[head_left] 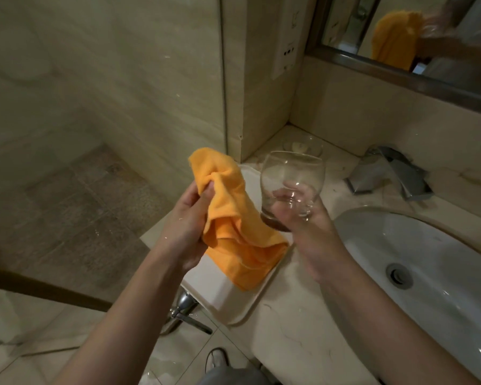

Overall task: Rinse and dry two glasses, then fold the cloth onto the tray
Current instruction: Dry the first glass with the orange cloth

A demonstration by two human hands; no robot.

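My left hand (188, 227) grips a bunched orange cloth (233, 218), which hangs down over the white tray (228, 304) on the counter. Just to the right of the cloth, my right hand (303, 218) holds a clear round glass (292, 182) by its base, its mouth tilted up and away from me. A second clear glass (303, 147) stands on the counter behind it, near the wall corner. Cloth and held glass are close together but apart.
A white sink basin (428, 262) with a drain lies at the right, and a chrome faucet (389, 173) stands behind it. A mirror (417, 37) hangs above. At the left a glass shower partition and a tiled floor fall away below the counter edge.
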